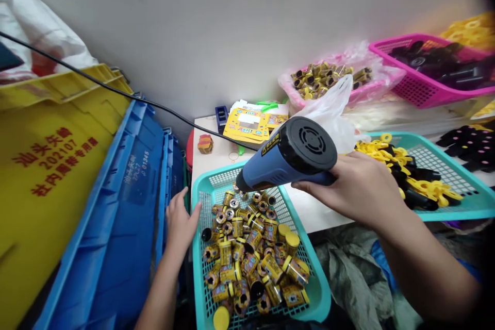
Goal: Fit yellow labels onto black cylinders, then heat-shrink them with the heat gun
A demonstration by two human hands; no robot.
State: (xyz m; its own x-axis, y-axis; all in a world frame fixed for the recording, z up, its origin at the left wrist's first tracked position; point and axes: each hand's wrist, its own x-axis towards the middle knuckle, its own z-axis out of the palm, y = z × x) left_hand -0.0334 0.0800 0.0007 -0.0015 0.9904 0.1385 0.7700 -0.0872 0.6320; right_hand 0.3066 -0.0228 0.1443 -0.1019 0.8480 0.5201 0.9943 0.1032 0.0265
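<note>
My right hand (pixel 353 185) is wrapped around the handle of a blue heat gun (pixel 276 165) with a black vented end cap. The gun's dark nozzle points down and left at the far end of a teal plastic basket (pixel 315 268). Inside that basket lies a heap of small yellow-lidded jars (pixel 253 240) with printed wrappers, tumbled at many angles. My left hand (pixel 181 223) is at the basket's left side, thumb against the rim and fingers on the outside. Some of its fingers are partly hidden.
Tall yellow (pixel 58 149) and blue crates (pixel 119 206) stand on the left. A black cord (pixel 162 108) crosses to the gun. Behind are yellow printed cards (pixel 247 125) and a pink basket (pixel 421 87) of black parts. Another teal basket (pixel 464 209) holds yellow and black pieces.
</note>
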